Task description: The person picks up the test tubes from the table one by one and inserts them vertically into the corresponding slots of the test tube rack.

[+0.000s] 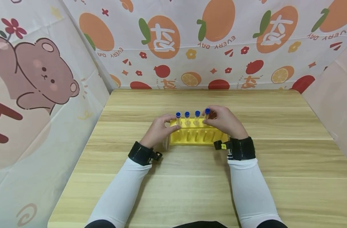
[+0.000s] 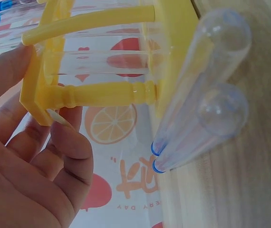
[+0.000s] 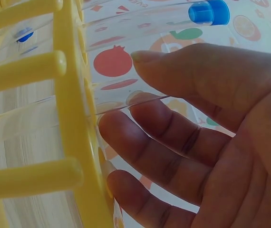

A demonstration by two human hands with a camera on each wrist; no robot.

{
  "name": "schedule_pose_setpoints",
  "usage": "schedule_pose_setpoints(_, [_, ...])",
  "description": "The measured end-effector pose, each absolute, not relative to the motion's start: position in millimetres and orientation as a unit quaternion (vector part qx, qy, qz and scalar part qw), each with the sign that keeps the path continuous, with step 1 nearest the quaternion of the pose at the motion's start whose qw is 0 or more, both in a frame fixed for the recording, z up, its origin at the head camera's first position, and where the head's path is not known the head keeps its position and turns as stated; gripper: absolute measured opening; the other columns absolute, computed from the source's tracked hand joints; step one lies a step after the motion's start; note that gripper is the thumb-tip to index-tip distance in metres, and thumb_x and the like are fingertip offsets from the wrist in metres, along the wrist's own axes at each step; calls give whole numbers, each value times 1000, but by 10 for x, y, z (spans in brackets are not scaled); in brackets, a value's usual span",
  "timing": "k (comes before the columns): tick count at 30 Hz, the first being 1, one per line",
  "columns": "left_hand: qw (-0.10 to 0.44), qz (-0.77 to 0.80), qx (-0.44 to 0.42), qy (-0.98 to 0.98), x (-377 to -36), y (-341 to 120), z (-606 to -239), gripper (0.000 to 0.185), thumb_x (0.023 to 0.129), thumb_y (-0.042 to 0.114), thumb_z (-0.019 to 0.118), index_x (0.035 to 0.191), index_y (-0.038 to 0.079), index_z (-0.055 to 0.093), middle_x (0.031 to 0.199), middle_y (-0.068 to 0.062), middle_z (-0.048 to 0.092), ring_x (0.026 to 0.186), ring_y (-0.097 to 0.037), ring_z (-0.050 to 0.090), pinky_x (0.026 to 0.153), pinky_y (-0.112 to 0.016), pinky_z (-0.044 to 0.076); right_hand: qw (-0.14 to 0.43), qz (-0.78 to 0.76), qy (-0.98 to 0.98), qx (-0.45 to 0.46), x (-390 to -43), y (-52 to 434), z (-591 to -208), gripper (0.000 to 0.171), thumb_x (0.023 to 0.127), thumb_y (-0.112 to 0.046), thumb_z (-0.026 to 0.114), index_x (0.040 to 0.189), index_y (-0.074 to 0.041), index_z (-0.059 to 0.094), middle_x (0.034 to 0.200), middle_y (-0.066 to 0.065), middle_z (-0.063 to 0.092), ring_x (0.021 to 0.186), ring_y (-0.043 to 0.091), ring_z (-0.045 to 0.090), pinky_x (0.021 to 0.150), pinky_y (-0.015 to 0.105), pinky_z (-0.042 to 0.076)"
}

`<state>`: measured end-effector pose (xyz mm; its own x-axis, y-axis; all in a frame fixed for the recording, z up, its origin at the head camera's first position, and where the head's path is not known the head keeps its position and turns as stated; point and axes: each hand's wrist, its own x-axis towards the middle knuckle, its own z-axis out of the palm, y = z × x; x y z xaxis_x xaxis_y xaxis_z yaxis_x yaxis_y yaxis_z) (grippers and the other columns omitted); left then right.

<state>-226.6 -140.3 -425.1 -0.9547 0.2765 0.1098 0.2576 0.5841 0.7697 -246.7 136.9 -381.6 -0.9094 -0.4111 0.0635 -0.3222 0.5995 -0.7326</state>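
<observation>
Four blue-capped tubes stand upright in the back row of the yellow rack (image 1: 194, 136). My right hand (image 1: 224, 122) pinches the rightmost tube (image 1: 206, 115) just below its cap, thumb on one side and fingers (image 3: 173, 137) curled against the clear wall on the other; this tube sits a little higher than its three neighbours (image 1: 187, 118). My left hand (image 1: 159, 128) holds the rack's left end: fingers (image 2: 66, 147) curled under the corner of the top plate, thumb (image 2: 4, 71) pressed on the plate's edge. Left wrist view: two more clear tubes (image 2: 202, 104) lie side by side just beside the rack's base, round bottoms toward the camera, blue rims pointing away, touching each other along their length. Head view shows these only as a clear shape at the rack's left front corner, under my left wrist. Rack sits on the wooden bench (image 1: 190, 190), near its middle. Black wrist straps (image 1: 142, 153) on both arms, white sleeves (image 1: 250, 190) below. Printed fruit-pattern cloth (image 1: 219, 47) hangs behind the bench; bear-print cloth (image 1: 42, 79) on the left side.
</observation>
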Motion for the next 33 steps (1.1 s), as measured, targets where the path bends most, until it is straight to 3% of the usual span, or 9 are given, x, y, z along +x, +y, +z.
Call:
schedule_pose_setpoints(12, [8,419,161,894,-2246,-1454,-4193,47,90,35,72,131,17,62,134,-2,61,119,-22,55,92,-44,53,53,-395,894,-207,-2456,1371,-3813,16,87,-18,75,98,-12,66,95,4,67,86,23,61,76,35,55])
schedule_pose_setpoints(20, [15,414,170,894,-2243,-1545,-4121,49,89,27,73,136,22,58,134,2,59,114,-18,56,80,-37,53,57,-394,894,-207,-2458,1373,-3811,16,87,-19,74,100,-12,66,91,4,65,85,23,60,74,35,54])
schedule_pose_setpoints(33, [54,403,156,900,-2219,-1599,-3987,64,85,18,75,143,20,49,144,-6,51,114,-22,54,84,-40,55,63,-397,890,-213,-2463,1366,-3815,15,87,-17,74,97,-12,65,90,5,66,83,24,60,74,34,54])
